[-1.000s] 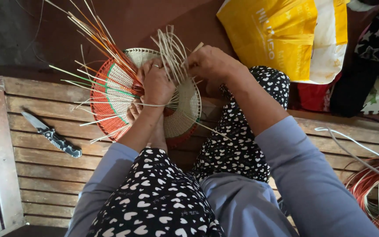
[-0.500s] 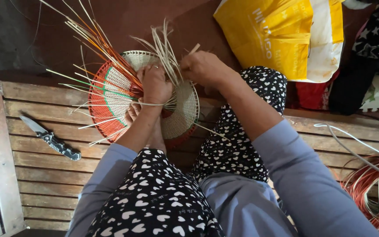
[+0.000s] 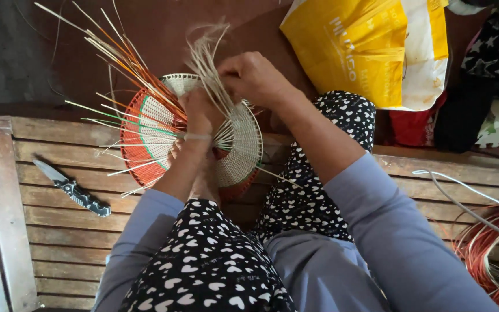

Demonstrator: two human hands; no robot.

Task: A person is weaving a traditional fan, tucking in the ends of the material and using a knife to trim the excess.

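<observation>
Round woven basket [image 3: 163, 124], propped over the wooden bench [image 3: 59, 231]: left hand [image 3: 198, 115] clamps its weave, right hand [image 3: 255, 78] pinches pale strands [image 3: 206, 63], which may kink or slip under uneven tension.

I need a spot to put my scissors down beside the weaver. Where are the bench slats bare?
Bare slats lie below the folding knife, left of the knee. Crowded: around the woven basket, both hands, and by the red cane coil and white cable.
</observation>
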